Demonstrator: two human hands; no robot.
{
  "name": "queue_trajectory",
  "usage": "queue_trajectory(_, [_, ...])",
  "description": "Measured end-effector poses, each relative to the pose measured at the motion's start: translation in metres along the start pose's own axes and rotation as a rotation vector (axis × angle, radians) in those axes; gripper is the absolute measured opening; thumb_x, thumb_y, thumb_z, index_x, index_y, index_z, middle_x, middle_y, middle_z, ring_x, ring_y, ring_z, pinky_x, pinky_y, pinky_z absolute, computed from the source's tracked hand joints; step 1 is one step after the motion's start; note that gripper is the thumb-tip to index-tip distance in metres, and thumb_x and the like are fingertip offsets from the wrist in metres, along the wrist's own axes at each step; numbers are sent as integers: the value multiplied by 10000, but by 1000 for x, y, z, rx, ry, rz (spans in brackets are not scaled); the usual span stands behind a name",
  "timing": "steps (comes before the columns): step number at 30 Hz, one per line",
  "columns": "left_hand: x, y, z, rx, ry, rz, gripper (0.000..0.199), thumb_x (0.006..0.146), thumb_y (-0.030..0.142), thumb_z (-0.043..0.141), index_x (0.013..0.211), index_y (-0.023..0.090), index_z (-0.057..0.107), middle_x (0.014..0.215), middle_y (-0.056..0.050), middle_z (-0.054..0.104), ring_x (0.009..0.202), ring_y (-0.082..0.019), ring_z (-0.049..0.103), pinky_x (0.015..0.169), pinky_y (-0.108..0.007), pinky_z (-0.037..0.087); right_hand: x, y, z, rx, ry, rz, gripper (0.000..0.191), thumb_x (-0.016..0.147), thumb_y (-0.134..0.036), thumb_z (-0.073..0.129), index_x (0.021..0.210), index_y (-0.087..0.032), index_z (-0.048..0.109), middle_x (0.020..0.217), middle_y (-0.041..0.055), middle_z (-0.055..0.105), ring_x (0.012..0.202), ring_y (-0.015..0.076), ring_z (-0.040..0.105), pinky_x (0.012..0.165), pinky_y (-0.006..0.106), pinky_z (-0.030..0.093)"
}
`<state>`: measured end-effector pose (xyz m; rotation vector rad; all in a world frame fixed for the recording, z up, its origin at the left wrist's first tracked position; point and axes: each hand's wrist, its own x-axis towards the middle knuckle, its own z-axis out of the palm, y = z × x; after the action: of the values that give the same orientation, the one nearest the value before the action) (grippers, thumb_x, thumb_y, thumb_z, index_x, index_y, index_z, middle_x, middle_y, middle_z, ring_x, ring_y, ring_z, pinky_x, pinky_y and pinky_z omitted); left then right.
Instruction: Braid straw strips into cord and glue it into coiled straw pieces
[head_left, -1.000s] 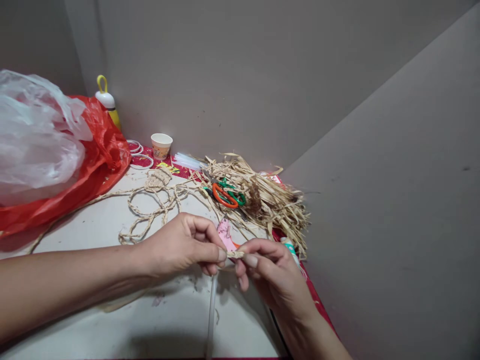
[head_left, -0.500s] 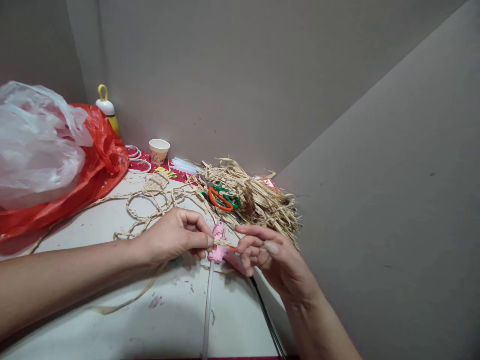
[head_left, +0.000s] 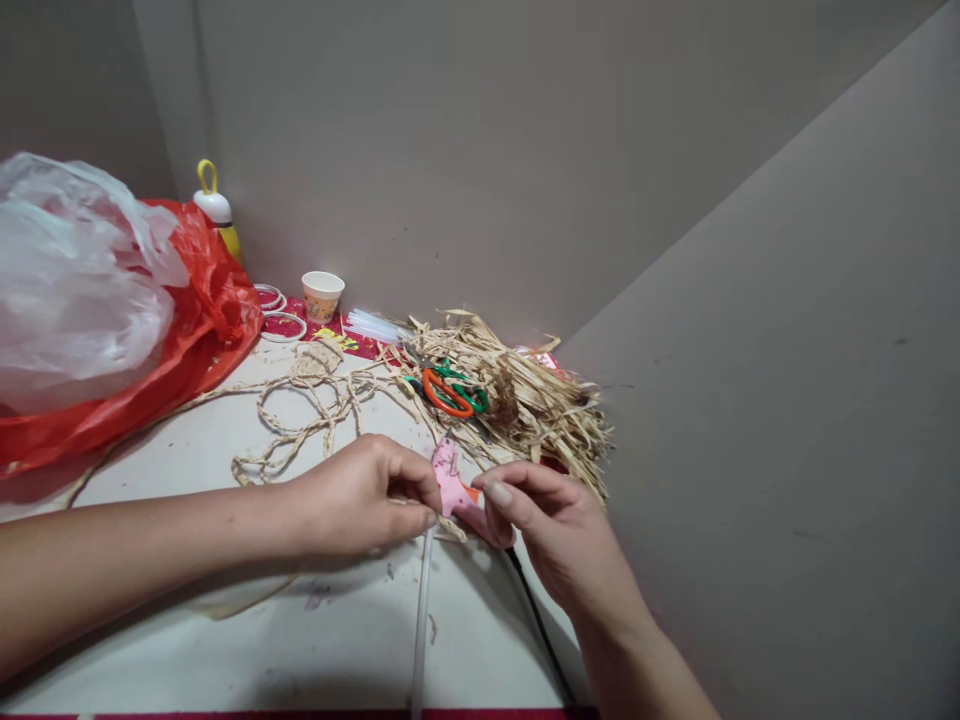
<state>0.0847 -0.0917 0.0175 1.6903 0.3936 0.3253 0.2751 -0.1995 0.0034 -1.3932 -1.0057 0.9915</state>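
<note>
Tan braid (head_left: 453, 529), narrow and bumpy, pinched by the left hand (head_left: 360, 500)

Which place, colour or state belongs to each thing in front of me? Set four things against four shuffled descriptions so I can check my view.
1. Braided strand
2. Glue gun
3. Paper cup
4. Orange-handled scissors

A. Upright near the wall
B. Lying on the straw pile
C. Pinched in the left hand
D. Pink

Pairs: 1-C, 2-D, 3-A, 4-B
</note>
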Motion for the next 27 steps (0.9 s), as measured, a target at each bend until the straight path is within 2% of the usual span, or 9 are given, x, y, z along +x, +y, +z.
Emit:
queue_trajectory(3, [-1,-1,-1,122,-15,42,207,687,50,517,739,126,702,594,45,576,553,-60,468,548,-149,363,3,1,-4,25,-43,39,263,730,-386,766,877,-169,747,546,-14,566,488,81,460,462,201,374])
queue_trajectory(6, [0,-3,-3,192,2,45,232,710,75,522,800,134,727,629,29,612,587,-76,502,563,-153,372,6,-2,-4,143,-129,55,436,741,-536,701,943,-154,753,581,6,573,476,89,458,449,217,376])
queue_trajectory(13, [1,-5,-4,166,21,50,244,757,129,526,870,150,741,705,7,678,650,-107,565,624,-178,417,6,-7,0,303,-151,159,713,798,-748,429,842,-128,779,533,31,545,440,103,448,485,270,439])
queue_trajectory(15, [1,-7,-3,170,29,51,248,757,125,524,871,153,744,707,5,683,650,-109,571,622,-181,418,8,-6,0,304,-96,141,625,807,-700,485,787,-142,764,525,22,536,437,99,436,455,253,419])
queue_trajectory(19, [2,-9,-5,157,31,32,235,767,139,538,879,142,745,747,-11,708,682,-119,591,652,-192,431,13,-2,-2,272,74,25,243,753,-396,742,695,-165,695,514,-38,472,450,61,389,425,177,340])
queue_trajectory(24, [6,-7,-10,58,51,-17,222,759,129,560,877,129,748,741,-10,714,635,-100,566,611,-184,418,16,-2,-7,197,114,-57,192,684,-306,805,702,-172,670,529,-38,505,475,79,421,446,195,353])
queue_trajectory(27, [7,-6,-11,7,76,-36,197,749,136,585,853,128,752,699,-4,698,593,-93,537,570,-183,398,13,-2,-5,148,110,-78,217,700,-313,796,662,-171,636,520,-41,494,481,81,416,457,200,344])
